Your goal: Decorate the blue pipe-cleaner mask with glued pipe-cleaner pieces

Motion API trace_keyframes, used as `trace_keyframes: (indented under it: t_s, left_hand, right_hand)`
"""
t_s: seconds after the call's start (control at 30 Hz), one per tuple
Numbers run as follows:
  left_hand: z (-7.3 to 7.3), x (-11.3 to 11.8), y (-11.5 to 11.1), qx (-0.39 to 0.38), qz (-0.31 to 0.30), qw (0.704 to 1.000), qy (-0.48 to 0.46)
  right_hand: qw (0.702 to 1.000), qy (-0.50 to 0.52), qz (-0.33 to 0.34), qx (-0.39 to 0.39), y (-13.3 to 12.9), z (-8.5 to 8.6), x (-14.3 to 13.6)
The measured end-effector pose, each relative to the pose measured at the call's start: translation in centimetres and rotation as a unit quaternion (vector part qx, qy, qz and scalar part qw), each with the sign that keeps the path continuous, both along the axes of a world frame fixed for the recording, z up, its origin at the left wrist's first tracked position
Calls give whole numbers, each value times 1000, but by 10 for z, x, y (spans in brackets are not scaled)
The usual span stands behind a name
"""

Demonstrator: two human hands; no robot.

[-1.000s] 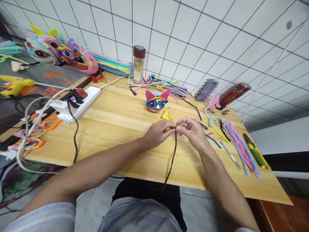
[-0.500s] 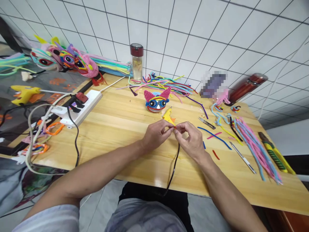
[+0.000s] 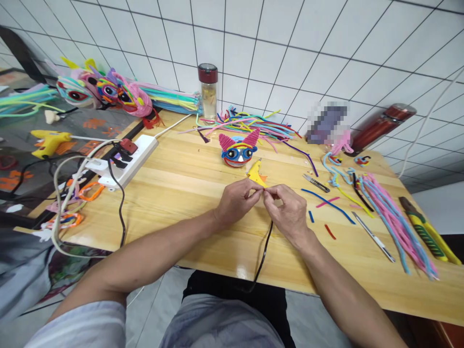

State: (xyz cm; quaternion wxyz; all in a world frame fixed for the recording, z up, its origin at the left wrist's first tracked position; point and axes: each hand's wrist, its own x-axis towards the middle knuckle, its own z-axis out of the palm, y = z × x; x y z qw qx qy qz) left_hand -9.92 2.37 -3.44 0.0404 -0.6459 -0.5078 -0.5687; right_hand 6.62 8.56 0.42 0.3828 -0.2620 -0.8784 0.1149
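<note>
My left hand [image 3: 239,202] and my right hand [image 3: 288,208] meet over the middle of the table, fingertips pinched together. Between them is a small red piece of pipe cleaner, almost wholly hidden by the fingers. Just beyond the fingertips lies a yellow glue gun [image 3: 255,173], its lower part covered by my hands. Its black cord [image 3: 266,249] drops over the front edge. Behind the glue gun stands a small animal head made of pipe cleaners [image 3: 238,151], with pink ears and blue-rimmed eyes.
Pipe cleaners [image 3: 253,123] lie in a heap at the back beside a glass bottle [image 3: 208,94]. To the right are small snips [image 3: 316,183], a craft knife [image 3: 373,237], a pink and blue bundle [image 3: 395,222] and pliers [image 3: 424,227]. A power strip [image 3: 130,162] is at left.
The view has shifted slightly, so the table things sit a little differently in the picture. Both hands keep their pinch; the red piece shows less between the fingertips.
</note>
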Motion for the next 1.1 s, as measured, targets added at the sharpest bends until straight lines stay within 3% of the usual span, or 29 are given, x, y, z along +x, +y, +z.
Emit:
trace_keyframes:
  t_s: [0.23,0.57,0.87,1.1]
  left_hand:
    - [-1,0,1,-8,-7,1000,-9]
    - [2,0,0,-24,3,999,-23]
    - [-3,-2,2,-38,-27,999,-12]
    - [0,-6,3,-93,-43,995,-9]
  right_hand:
    - [1000,28,13,-5,2,4,1]
    - [1000,24,-8,-8,5,-3,2]
    - [999,-4,27,-36,10,-3,5]
    - [998,-11,47,-47,14,-5,8]
